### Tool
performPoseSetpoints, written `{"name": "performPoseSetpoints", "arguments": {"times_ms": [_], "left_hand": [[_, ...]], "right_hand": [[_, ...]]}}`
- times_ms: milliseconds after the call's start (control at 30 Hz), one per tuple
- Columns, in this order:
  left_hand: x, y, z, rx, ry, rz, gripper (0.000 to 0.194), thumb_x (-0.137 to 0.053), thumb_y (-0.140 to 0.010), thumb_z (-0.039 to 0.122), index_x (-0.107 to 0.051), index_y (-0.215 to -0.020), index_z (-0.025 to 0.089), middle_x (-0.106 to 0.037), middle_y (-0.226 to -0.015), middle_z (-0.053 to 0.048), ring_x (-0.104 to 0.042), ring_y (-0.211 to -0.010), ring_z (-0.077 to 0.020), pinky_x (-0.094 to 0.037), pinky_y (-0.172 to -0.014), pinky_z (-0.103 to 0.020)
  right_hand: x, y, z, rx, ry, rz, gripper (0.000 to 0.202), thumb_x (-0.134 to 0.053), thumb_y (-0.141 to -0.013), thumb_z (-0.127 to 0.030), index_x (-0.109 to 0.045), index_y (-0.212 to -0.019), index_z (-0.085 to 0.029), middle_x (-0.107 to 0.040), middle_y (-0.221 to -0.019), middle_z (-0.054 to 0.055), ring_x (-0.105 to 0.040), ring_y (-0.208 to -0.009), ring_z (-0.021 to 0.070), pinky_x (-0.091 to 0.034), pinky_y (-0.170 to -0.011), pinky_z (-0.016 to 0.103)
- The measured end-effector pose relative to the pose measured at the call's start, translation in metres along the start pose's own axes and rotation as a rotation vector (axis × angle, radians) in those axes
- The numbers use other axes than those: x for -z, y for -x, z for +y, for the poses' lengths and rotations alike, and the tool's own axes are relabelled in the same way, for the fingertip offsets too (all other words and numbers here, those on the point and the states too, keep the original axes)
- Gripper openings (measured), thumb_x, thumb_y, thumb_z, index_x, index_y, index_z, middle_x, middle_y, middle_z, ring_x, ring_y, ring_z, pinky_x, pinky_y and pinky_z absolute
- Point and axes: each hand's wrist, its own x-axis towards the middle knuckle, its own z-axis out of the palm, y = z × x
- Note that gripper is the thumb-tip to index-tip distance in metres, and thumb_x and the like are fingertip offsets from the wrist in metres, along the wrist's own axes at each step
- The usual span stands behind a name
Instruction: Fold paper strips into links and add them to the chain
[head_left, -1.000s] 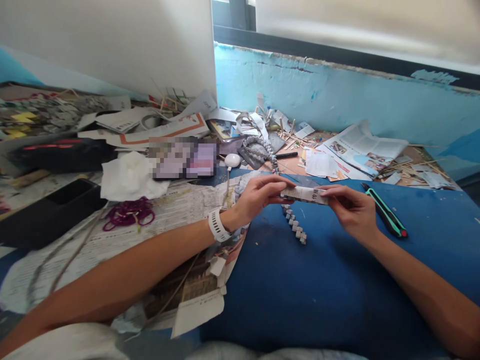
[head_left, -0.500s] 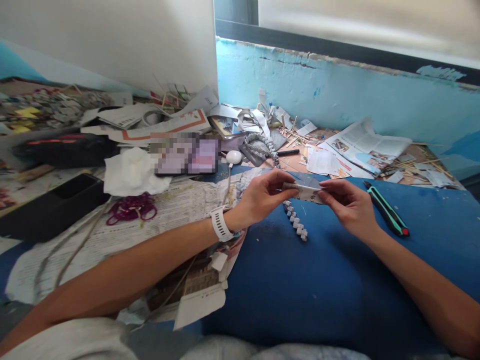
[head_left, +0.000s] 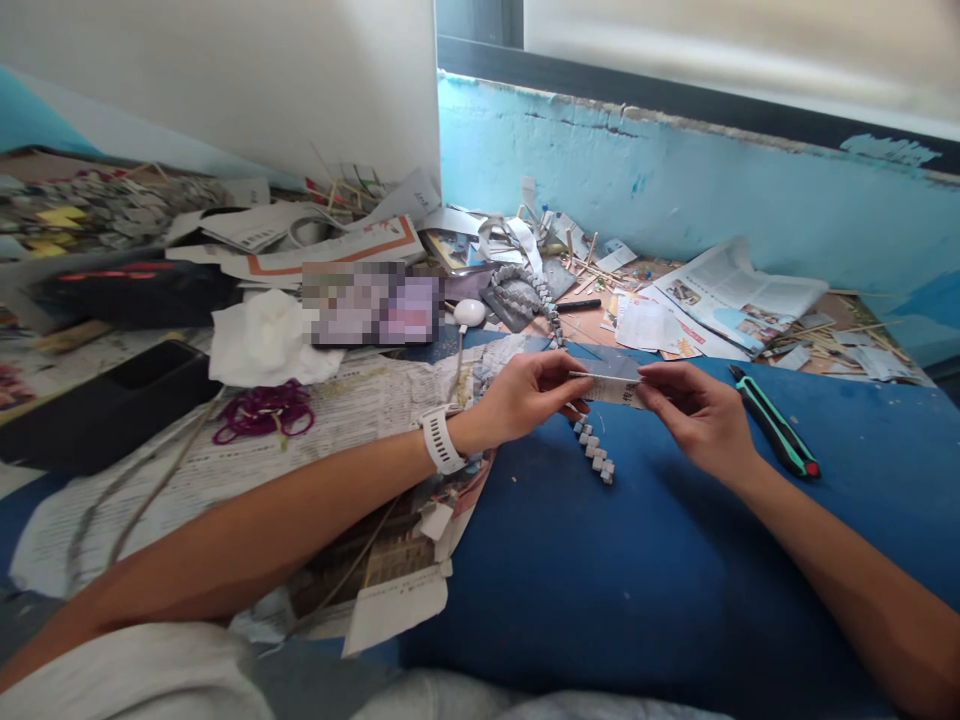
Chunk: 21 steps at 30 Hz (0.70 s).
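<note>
Printed paper strip (head_left: 616, 390), both ends pinched.
The left hand (head_left: 517, 402) and right hand (head_left: 705, 418) hold it between them, near a zigzag chain (head_left: 595, 455) on the blue tabletop (head_left: 585, 590).

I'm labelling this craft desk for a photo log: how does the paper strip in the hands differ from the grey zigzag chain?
The paper strip is held up between the left hand and right hand; the zigzag chain lies on the blue surface. The strip's edges are straight, the chain's stepped. The strip shows dark print; the chain looks mostly plain grey.
</note>
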Motion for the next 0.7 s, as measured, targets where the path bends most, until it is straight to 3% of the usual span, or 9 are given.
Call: {"name": "performPoseSetpoints", "arguments": {"times_ms": [133,267,367,500,600,700], "left_hand": [[-0.002,0.003,0.005,-0.020,-0.040,0.015,0.026,-0.071,-0.095,0.038,-0.070,-0.100,0.013,-0.076,-0.083,-0.004,-0.080,-0.070,-0.0181,-0.069,-0.066,-0.026],[-0.010,0.010,0.004,-0.049,-0.149,-0.024,0.023,-0.067,-0.098,0.036,-0.071,-0.098,0.014,-0.074,-0.074,-0.002,-0.078,-0.064,-0.0150,-0.065,-0.061,-0.020],[-0.014,0.014,0.005,-0.070,-0.242,-0.079,0.022,-0.066,-0.098,0.035,-0.073,-0.100,0.015,-0.075,-0.073,-0.002,-0.077,-0.062,-0.0140,-0.063,-0.060,-0.019],[-0.009,0.011,0.008,-0.134,-0.320,-0.032,0.021,-0.069,-0.096,0.036,-0.077,-0.099,0.016,-0.076,-0.077,-0.003,-0.075,-0.063,-0.0126,-0.062,-0.060,-0.018],[-0.001,0.005,0.009,-0.127,-0.264,0.053,0.023,-0.073,-0.093,0.038,-0.079,-0.098,0.016,-0.078,-0.083,-0.003,-0.077,-0.068,-0.0147,-0.066,-0.065,-0.021],[0.005,-0.001,0.011,-0.036,-0.111,0.112,0.027,-0.075,-0.092,0.038,-0.077,-0.099,0.013,-0.078,-0.080,-0.005,-0.079,-0.069,-0.0179,-0.069,-0.067,-0.025]], "right_hand": [[0.001,0.002,-0.005,0.015,0.028,-0.025,0.023,-0.077,-0.092,-0.035,-0.075,-0.113,-0.028,-0.079,-0.102,0.003,-0.077,-0.088,0.0197,-0.065,-0.078,0.032],[-0.004,0.009,-0.017,0.011,0.030,-0.161,0.026,-0.073,-0.095,-0.036,-0.074,-0.119,-0.027,-0.079,-0.106,0.004,-0.077,-0.094,0.0208,-0.066,-0.077,0.030],[-0.008,0.014,-0.025,0.023,0.054,-0.213,0.021,-0.070,-0.097,-0.036,-0.077,-0.113,-0.025,-0.081,-0.096,0.003,-0.079,-0.081,0.0196,-0.065,-0.069,0.028],[-0.005,0.011,-0.026,-0.016,0.046,-0.177,0.017,-0.069,-0.098,-0.037,-0.078,-0.105,-0.024,-0.079,-0.082,0.001,-0.077,-0.064,0.0170,-0.063,-0.060,0.026],[0.004,0.003,-0.019,-0.006,0.073,-0.155,0.015,-0.071,-0.097,-0.037,-0.077,-0.102,-0.025,-0.079,-0.082,0.001,-0.079,-0.070,0.0188,-0.064,-0.066,0.028],[0.014,-0.004,-0.009,0.035,0.054,-0.095,0.013,-0.071,-0.096,-0.033,-0.076,-0.107,-0.027,-0.079,-0.091,0.001,-0.079,-0.078,0.0188,-0.065,-0.073,0.029]]}}
